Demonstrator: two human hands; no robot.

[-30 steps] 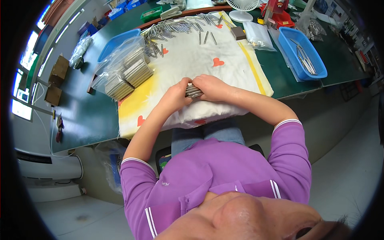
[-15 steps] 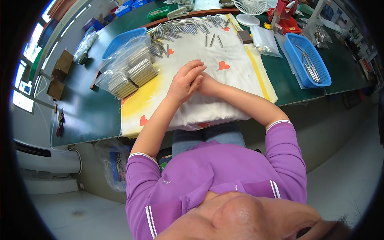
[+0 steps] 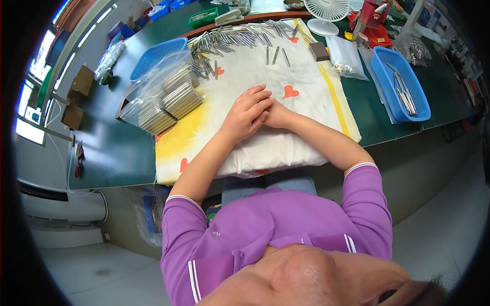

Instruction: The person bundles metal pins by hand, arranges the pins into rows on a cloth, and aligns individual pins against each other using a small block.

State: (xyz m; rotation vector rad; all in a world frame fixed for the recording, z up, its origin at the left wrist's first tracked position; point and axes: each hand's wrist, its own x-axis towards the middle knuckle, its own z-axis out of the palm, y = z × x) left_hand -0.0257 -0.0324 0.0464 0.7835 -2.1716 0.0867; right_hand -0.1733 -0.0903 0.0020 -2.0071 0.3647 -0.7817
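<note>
In the head view, the left hand [image 3: 244, 116] is laid over the right hand [image 3: 278, 115] in the middle of a white padded cloth with red hearts and a yellow stripe [image 3: 240, 81], which is spread over the dark green desk [image 3: 107, 143]. The fingers are curled together; whether anything is held between them cannot be told. Slim grey metal rods [image 3: 240, 35] are scattered along the far edge of the cloth. Clear plastic bags of stacked metal pieces [image 3: 166, 97] are seen at the cloth's left edge, and a blue plastic basket with metal tools [image 3: 400, 84] near the desk's right edge.
</note>
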